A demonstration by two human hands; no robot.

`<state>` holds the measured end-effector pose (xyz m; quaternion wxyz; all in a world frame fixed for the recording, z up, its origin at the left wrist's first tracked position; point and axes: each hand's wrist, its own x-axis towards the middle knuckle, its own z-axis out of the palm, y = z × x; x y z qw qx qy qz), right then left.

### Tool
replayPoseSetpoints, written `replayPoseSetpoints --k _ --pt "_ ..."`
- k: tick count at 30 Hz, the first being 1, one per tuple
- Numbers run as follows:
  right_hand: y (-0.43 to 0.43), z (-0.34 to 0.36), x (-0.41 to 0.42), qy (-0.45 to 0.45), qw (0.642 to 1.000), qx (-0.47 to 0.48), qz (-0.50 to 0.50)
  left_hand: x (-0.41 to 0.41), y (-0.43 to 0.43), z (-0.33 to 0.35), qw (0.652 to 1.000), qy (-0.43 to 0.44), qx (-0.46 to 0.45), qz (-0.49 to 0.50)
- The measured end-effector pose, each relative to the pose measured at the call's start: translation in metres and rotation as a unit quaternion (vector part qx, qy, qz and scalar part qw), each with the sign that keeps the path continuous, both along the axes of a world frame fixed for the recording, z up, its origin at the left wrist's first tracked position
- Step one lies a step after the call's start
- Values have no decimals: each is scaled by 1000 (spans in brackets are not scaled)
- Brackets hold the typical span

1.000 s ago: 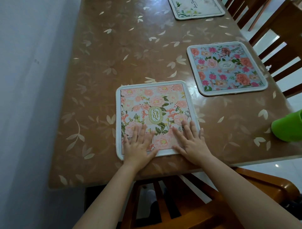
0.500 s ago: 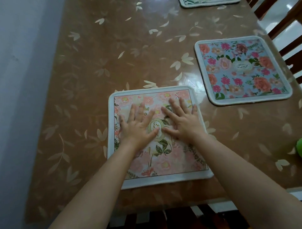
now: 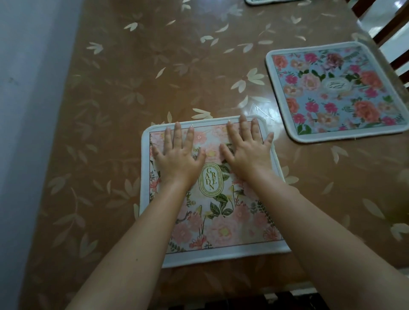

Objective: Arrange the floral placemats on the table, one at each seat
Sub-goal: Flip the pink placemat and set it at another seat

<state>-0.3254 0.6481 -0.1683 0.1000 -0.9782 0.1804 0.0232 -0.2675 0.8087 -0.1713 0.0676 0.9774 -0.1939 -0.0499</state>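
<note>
On my feed, both hands lay flat on the pink placemat (image 3: 221, 225), which sat in the lower centre of the frame near the closest edge of the table (image 3: 143, 66). The left hand (image 3: 179, 155) rested palm down on the mat's upper left part, its fingers straight and spread, with the tips close to the pale border along the far edge. The right hand (image 3: 247, 150) rested the same way on the upper right part, fingers straight and fanned; its fingertips reached the far border and its little finger lay at the right border. Neither hand curled around or pinched anything. Between the two wrists I could read an oval label printed with the word GARDEN. The mat lay flat on the brown, leaf-patterned table cover, its lower edge close to the table's rim. A blue placemat (image 3: 336, 93) with pink and orange flowers lay flat at the right of the frame, well apart from the pink one. A sliver of a third placemat (image 3: 270, 1) showed at the top edge. Dark chair slats (image 3: 391, 31) crossed the upper right corner, and a pale wall (image 3: 26, 110) ran down the left side.
</note>
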Motion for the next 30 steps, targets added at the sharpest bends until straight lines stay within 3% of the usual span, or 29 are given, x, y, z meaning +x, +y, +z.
replayPoseSetpoints --k 7,21,27,30 --pt "21 3 -55 -6 1000 21 -5 -51 24 4 999 15 -27 -14" --pt "75 16 -169 21 999 29 2 -159 65 10 997 50 13 -54" --pt "73 21 -178 85 995 38 20 -192 74 35 995 48 5 -86" --pt "69 42 -180 89 995 31 37 -203 77 46 995 43 -41 -74"
